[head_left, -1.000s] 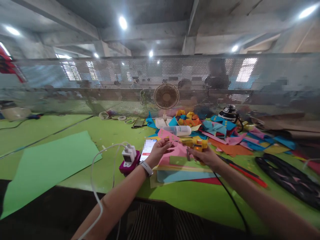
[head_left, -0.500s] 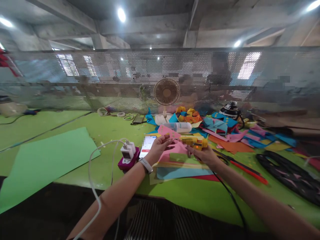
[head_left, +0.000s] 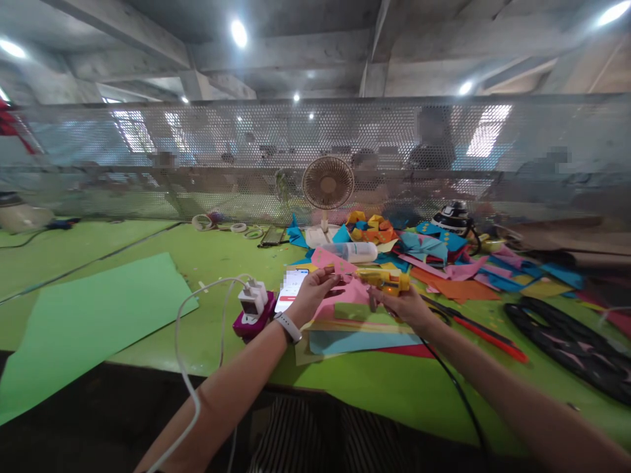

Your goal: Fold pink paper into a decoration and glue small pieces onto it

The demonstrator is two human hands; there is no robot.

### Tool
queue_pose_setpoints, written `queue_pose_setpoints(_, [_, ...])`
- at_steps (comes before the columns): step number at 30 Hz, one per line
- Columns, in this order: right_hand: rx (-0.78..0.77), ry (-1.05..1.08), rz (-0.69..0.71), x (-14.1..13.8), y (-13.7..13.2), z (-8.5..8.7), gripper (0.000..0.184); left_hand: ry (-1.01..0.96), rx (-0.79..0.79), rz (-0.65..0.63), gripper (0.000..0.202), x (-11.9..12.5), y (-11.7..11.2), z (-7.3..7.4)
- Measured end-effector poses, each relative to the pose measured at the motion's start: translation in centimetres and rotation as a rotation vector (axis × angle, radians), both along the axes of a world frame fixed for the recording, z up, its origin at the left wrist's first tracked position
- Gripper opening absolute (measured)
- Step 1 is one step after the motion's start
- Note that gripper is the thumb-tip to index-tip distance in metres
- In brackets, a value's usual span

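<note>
Closed firmly round the handle of a yellow glue gun (head_left: 387, 281), my right hand (head_left: 407, 305) points its nose toward my left hand (head_left: 318, 289), whose thumb and fingertips are drawn together just beside the tip; they are too small and blurred for me to tell whether they pinch anything. The gun is held above pink paper (head_left: 352, 289), an orange light glowing on its side. I judge it light, stiff and easy to grip, best taken by the handle, since the nose may be hot, and its black cord (head_left: 456, 387) could tug. The paper should be soft, light and quick to crease, better lifted by an edge. Other sheets (head_left: 359, 341) lie stacked on the smooth-looking green table (head_left: 231, 253), with a phone (head_left: 292, 289) to the left of my hand and a bottle (head_left: 362, 251) on its side beyond. A fan (head_left: 328, 184) stands before a mesh screen (head_left: 221, 138), under a bare concrete ceiling (head_left: 305, 66).
</note>
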State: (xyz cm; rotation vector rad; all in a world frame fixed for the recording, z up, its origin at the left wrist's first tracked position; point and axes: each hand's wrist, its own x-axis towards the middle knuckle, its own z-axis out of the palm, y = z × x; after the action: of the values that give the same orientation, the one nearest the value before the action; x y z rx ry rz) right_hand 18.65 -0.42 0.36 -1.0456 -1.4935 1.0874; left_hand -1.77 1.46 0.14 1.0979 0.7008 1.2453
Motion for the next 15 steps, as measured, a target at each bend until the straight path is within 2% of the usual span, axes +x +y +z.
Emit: queue_pose_setpoints(15, [0.042, -0.067, 0.008, 0.11, 0.17, -0.16, 0.034, 0.026, 0.031, -0.020, 0.030, 0.01, -0.02, -0.08])
